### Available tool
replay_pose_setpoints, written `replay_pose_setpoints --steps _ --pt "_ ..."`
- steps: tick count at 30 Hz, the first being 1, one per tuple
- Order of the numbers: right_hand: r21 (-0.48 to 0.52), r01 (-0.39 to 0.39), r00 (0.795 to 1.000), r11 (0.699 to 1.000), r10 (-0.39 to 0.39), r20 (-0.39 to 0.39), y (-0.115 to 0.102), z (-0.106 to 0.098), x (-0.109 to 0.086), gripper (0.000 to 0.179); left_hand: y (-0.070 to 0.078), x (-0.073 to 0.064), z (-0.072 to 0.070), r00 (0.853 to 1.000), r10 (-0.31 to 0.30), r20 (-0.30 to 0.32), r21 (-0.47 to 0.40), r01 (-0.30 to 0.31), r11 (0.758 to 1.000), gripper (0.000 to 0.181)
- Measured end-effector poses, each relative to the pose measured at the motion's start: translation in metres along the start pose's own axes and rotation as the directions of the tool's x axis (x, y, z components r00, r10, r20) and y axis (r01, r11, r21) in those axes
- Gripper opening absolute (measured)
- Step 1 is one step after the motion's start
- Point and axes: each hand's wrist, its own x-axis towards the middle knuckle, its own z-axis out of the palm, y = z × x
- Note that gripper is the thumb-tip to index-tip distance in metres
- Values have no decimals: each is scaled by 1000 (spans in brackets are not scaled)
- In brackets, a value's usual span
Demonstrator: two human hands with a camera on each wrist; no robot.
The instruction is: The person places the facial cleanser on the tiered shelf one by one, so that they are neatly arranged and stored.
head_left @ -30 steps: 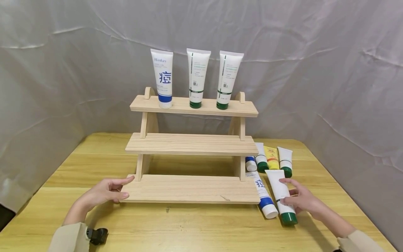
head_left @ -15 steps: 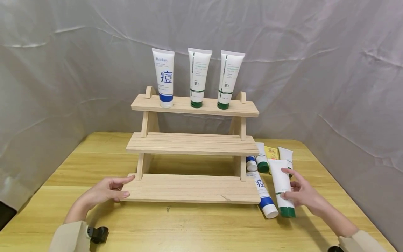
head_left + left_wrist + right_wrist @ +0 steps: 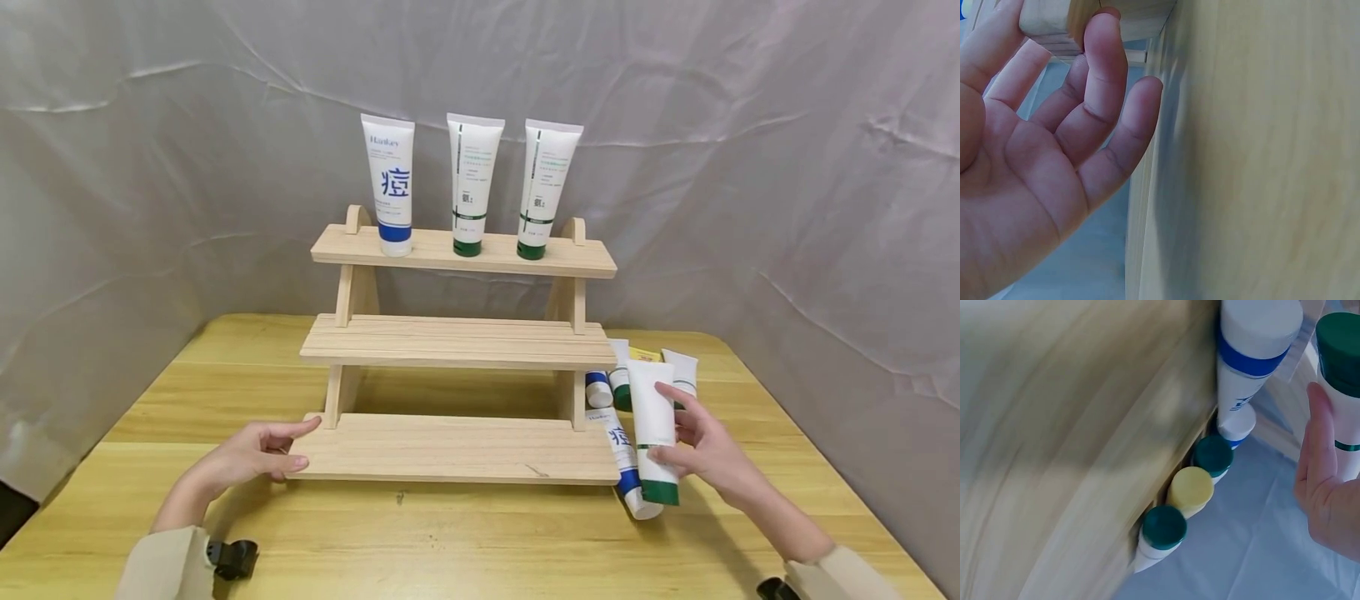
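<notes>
My right hand (image 3: 712, 458) grips a white squeeze tube (image 3: 651, 412) with a green cap, thumb on one side and fingers on the other. The tube hangs cap down above the table, in front of a lying blue-and-white tube (image 3: 621, 442). In the right wrist view its green cap (image 3: 1342, 350) shows at the right edge. At the left end of the bottom step, my left hand (image 3: 243, 458) holds the three-tier wooden display rack (image 3: 457, 450) between thumb and fingers. The left wrist view shows fingertips against the board's end (image 3: 1054, 28).
On the top tier stand a blue-and-white tube (image 3: 390, 183) and two green-capped tubes, one in the middle (image 3: 474, 183) and one at right (image 3: 547, 187). Several tubes lie right of the rack, including a yellow one (image 3: 645, 354). Grey cloth (image 3: 825, 208) hangs behind the wooden table (image 3: 450, 542).
My right hand has lifted the green-capped tube off the table and moved it slightly left, towards the rack. The left hand has stayed on the rack's bottom step.
</notes>
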Motion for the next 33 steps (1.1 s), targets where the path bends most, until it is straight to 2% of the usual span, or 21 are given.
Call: replay_pose_setpoints --steps 5,19,24,33 --pt "34 86 996 996 -86 -18 -2 10 2 78 0 0 0 1000 1 -2 -3 -1 1000 60" --pt "10 199 974 980 -196 -114 -12 20 3 74 1 1 0 1000 16 -9 6 -16 1000 60" --pt "59 212 972 975 -205 -115 -20 24 7 73 1 0 0 1000 18 -4 8 -18 1000 60" --pt "145 179 980 973 -163 -112 -28 33 13 75 0 0 0 1000 21 10 -6 -21 1000 60"
